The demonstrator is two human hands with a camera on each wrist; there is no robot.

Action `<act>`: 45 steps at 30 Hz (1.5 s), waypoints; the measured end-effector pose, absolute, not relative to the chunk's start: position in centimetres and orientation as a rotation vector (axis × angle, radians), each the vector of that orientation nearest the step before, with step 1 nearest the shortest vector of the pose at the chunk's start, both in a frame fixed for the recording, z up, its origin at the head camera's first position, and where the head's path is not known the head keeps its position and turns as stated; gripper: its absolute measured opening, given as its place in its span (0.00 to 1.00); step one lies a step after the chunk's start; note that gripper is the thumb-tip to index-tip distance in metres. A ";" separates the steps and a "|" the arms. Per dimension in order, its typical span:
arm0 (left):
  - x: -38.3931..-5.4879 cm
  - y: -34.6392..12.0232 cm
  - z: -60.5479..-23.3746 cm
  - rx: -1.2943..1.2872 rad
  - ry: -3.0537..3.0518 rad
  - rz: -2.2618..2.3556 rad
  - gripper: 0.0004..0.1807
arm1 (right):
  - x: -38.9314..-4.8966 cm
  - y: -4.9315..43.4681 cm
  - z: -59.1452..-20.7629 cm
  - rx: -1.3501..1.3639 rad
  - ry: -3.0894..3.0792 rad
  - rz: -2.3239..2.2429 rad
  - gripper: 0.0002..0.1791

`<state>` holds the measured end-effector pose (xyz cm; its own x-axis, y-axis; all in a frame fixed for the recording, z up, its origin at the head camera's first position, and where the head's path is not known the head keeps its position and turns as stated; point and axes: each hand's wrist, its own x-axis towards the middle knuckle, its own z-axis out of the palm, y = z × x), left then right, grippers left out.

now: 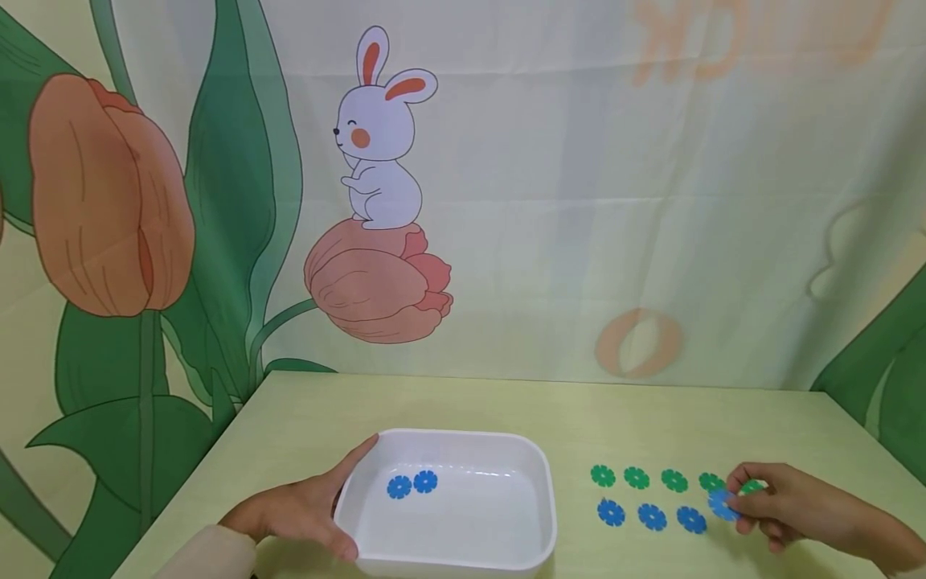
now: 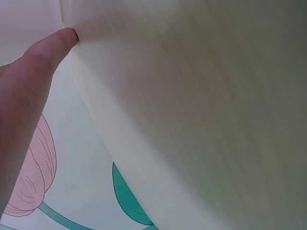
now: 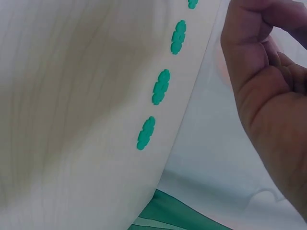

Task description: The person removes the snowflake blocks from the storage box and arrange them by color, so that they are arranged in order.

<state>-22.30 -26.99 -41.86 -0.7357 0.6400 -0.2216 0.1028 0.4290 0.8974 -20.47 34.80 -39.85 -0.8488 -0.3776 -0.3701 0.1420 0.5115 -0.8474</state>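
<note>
A white plastic tray [image 1: 456,531] stands on the table, with two blue flower-shaped discs [image 1: 412,484] lying inside near its far left. My left hand [image 1: 307,508] holds the tray's left end, thumb at the near corner and a finger reaching to the far corner. Over on the right, my right hand [image 1: 803,511] pinches a blue flower-shaped disc [image 1: 722,505] between thumb and fingertips, above the table. Three more blue discs [image 1: 652,517] lie in a row left of that hand. Behind them runs a row of green flower-shaped discs [image 1: 674,481], partly hidden by the hand.
The pale wood-grain table [image 1: 463,402] ends at a printed cloth backdrop [image 1: 521,201] with tulips and a rabbit. In the right wrist view, several green discs [image 3: 161,87] lie near the table's edge.
</note>
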 end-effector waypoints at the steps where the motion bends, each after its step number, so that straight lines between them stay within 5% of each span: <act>1: -22.3 -27.0 -41.9 0.631 2.136 1.291 0.73 | -20.4 34.9 -40.0 -0.178 2.243 -1.315 0.10; 45: -22.3 -27.0 -41.9 0.611 2.177 1.262 0.73 | -20.8 35.8 -43.5 0.015 2.303 -1.228 0.05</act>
<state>-22.26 -26.97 -41.93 -0.7485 0.6229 -0.2277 0.1120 0.4571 0.8824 -20.85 35.79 -43.48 -0.8621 -0.2288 -0.4521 0.2479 0.5878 -0.7701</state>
